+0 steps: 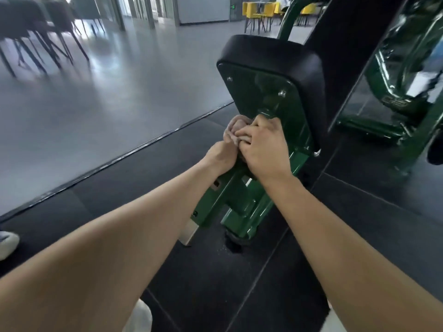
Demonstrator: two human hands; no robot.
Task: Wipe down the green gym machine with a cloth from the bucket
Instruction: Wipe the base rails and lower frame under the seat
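Note:
The green gym machine (242,202) stands on black floor mats, its glossy green back plate (271,92) bolted behind a black pad (282,56). A bunched pinkish-beige cloth (236,127) is pressed against the lower part of that plate. My right hand (266,149) grips the cloth from the right, fingers curled over it. My left hand (221,158) holds the cloth's lower end, just below and left of the right hand. The bucket is not in view.
More green frame (393,130) stands at the right, behind a black upright (340,56). A grey polished floor (107,97) lies to the left, past a mat edge strip (134,149). Dark chairs (36,32) stand far left, yellow chairs (261,13) at the back. A white shoe (7,243) shows at the left edge.

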